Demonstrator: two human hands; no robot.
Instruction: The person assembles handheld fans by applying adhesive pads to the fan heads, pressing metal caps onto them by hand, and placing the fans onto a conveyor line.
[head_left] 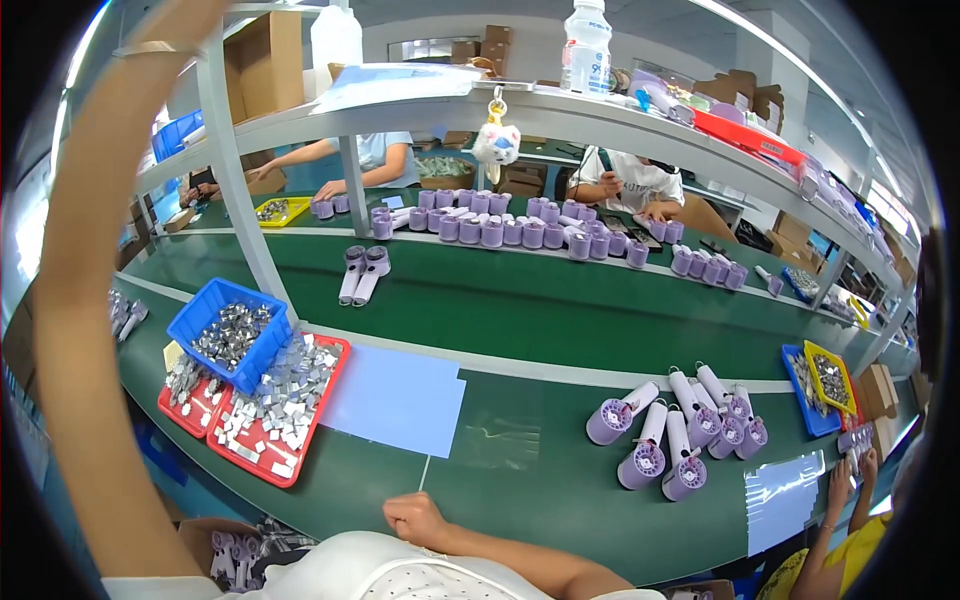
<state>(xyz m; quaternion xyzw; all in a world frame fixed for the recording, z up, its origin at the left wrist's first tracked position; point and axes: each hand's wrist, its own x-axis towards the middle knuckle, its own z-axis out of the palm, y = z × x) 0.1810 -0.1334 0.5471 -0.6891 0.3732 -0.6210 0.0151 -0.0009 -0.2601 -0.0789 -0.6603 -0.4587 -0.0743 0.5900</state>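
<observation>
My left arm is raised along the left side of the head view. Its hand (pixel 178 18) is cut off by the upper edge and blurred, so its fingers do not show. Close to the bench's near edge, my right hand (pixel 415 520) rests as a loose fist, with nothing seen in it. A pale blue sheet (pixel 390 395) lies just beyond it on the green bench (pixel 500 500). To the right lies a group of lilac handheld fan bodies (pixel 641 460) with round motor housings. Left of the sheet, a red tray (pixel 318 425) holds small silvery and white pieces.
A blue bin (pixel 262 350) of metal parts sits on the red trays. A green conveyor (pixel 480 300) runs behind, with rows of lilac fan parts (pixel 490 232) beyond. An overhead shelf (pixel 560 115) carries bottles. Co-workers sit opposite; another person's hands (pixel 850 480) work at right.
</observation>
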